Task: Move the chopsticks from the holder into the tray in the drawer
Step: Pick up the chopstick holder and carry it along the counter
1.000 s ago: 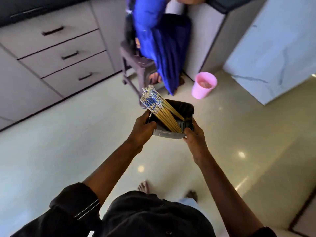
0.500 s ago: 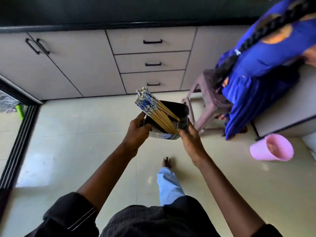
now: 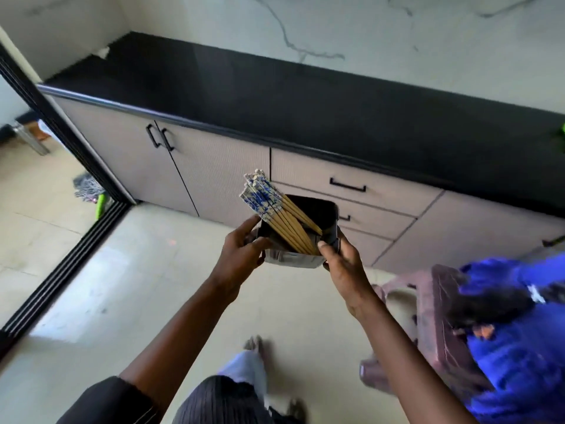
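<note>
Chopsticks (image 3: 276, 214), a bundle of slim pale wooden sticks with blue-and-white patterned tops, lean to the left out of a dark, square-mouthed holder (image 3: 328, 215) with rounded corners and a grey, shiny lower front. The holder is carried in the air above the glossy cream floor (image 3: 128, 286), in front of the cabinet. The left hand (image 3: 241, 255) is clamped on the holder's left side, thumb along the rim; the right hand (image 3: 342, 264) grips the right side, thumb tip on the near corner. The sticks' lower ends are hidden inside the holder. The cabinet has matte beige fronts, thin black bar handles and a polished black surface (image 3: 305, 99) under a veined marble-look wall. The top drawer (image 3: 351, 188) is closed, and the one below it is partly hidden behind the holder. At lower right, a blurred person in blue cloth (image 3: 516, 347) and a mauve plastic stool (image 3: 437, 316) are cut off by the frame.
</note>
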